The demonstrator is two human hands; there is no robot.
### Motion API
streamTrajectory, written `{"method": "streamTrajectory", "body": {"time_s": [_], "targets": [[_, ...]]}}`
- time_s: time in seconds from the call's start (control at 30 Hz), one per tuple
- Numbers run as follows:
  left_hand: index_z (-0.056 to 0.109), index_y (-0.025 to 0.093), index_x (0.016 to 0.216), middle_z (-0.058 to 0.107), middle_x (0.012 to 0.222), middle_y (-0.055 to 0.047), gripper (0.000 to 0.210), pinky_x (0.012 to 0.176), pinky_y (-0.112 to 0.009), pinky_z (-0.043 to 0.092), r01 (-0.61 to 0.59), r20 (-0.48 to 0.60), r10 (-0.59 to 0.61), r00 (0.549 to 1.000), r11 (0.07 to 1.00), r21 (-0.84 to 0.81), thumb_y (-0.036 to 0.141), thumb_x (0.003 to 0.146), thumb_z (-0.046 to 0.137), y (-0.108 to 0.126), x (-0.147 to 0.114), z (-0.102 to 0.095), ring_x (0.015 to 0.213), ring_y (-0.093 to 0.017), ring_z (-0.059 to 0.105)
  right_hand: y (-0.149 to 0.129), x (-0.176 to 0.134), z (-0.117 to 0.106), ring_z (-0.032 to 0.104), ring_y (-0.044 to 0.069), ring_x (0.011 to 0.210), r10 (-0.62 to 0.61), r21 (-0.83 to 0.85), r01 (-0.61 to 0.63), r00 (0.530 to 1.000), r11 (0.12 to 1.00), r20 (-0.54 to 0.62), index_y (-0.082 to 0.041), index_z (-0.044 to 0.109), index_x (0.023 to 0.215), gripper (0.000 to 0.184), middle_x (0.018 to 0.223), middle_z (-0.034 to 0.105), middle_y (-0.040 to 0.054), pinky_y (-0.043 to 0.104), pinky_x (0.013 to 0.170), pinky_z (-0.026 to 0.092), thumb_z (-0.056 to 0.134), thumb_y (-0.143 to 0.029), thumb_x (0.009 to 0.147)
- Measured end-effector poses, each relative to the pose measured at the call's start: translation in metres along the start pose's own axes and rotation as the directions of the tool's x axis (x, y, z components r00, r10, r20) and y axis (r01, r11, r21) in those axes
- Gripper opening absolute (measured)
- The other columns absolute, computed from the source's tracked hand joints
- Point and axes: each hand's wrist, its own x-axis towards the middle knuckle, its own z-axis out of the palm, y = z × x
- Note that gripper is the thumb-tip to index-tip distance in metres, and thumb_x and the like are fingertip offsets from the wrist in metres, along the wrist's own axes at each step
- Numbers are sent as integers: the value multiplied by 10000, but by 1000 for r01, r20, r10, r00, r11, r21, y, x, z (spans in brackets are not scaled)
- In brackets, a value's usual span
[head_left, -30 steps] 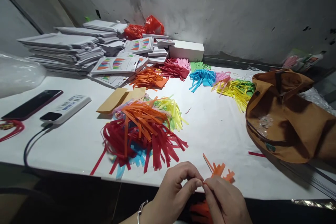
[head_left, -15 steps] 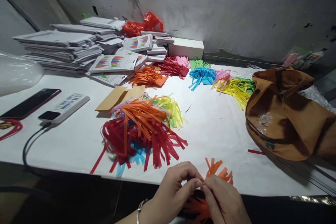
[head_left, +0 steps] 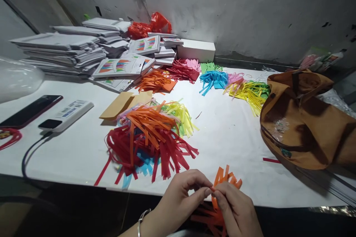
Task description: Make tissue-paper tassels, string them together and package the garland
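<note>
An orange paper tassel (head_left: 227,176) is pinched at its middle between my two hands at the table's front edge. Its fringes stick out beyond my right hand and hang down below both hands. My left hand (head_left: 185,198), with a silver bangle at the wrist, is closed, thumb against forefinger, on the tassel's narrow part. Beside it my right hand (head_left: 235,205) is closed on the same part, fingertips touching the left ones. To the left lies a pile of tassels, with a dark red tassel (head_left: 167,152) and an orange tassel (head_left: 150,120) on top.
Several bundles of coloured fringe, including a blue bundle (head_left: 214,80), line the back. Stacked white boxes (head_left: 58,42) stand at the back left. A phone (head_left: 32,110) and a white device (head_left: 68,114) with a cable lie left. A brown bag (head_left: 303,126) stands right.
The orange tassel's fringes have shifted slightly left and turned a little in my fingers. Both hands stay pinched together, moved slightly left.
</note>
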Motion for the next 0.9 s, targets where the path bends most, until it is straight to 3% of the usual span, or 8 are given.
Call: {"method": "streamTrajectory", "body": {"time_s": [0.07,0.2,0.37,0.7,0.9], "targets": [[717,154,779,654,715,-35,155,602,-226,473,-9,-1,9,1000,999,53,287,849,677,3,1,0,651,-140,584,0,-2,4,648,124,695,9,20,-8,1000,1000,-16,-235,610,966,195,792,653,-15,196,636,487,426,-242,1030],[665,150,762,611,675,-7,188,549,-219,446,96,-24,-98,995,992,-85,328,816,693,2,2,3,575,-116,543,-1,-9,11,666,151,793,18,-14,-21,985,1000,-169,-245,613,1090,144,903,687,18,226,725,503,502,-298,1016],[639,142,735,578,612,13,291,498,-207,392,195,34,-193,981,960,-202,410,775,744,-4,2,9,511,-93,491,-1,-11,13,606,137,633,-11,-19,8,989,1000,-149,-229,629,914,189,721,630,-2,227,607,460,468,-231,1013],[666,132,750,620,634,-6,341,505,-203,420,219,30,-218,975,949,-228,459,777,758,-7,0,8,521,-93,517,-5,-8,18,607,119,624,46,56,-36,983,998,-179,-225,624,858,207,708,630,-12,214,606,461,477,-234,1003],[719,129,816,621,609,-6,346,516,-219,465,276,126,-249,960,912,-302,472,784,758,-10,2,2,523,-109,543,1,-9,20,624,128,626,68,89,-51,979,995,-193,-226,632,850,222,713,639,-7,217,613,478,472,-254,1001]]}}
